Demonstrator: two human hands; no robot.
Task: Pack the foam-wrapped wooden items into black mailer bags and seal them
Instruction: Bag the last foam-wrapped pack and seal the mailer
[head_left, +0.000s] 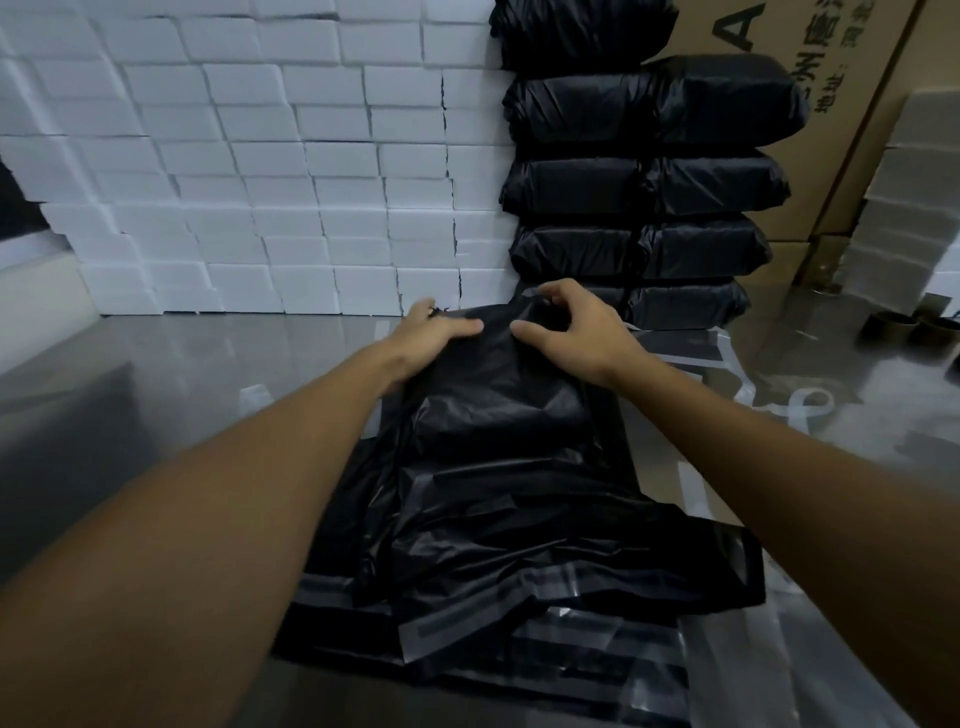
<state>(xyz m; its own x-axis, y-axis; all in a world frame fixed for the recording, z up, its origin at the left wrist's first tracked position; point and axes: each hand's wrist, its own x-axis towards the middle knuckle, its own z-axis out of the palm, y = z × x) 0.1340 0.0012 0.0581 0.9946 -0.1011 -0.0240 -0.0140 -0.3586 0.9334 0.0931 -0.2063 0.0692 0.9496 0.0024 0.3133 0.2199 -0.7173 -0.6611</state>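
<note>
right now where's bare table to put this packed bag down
Bare steel table lies left of the mailer bag, between the left hand and the white foam blocks. The right side is crowded with peeled strips and stacked parcels.

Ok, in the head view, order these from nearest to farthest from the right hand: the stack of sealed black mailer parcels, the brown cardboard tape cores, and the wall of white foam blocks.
From the right hand, which grips the black mailer bag:
1. Stack of sealed black mailer parcels, just behind the hand.
2. Wall of white foam blocks, behind and to the left.
3. Brown cardboard tape cores, far right on the table.
</note>
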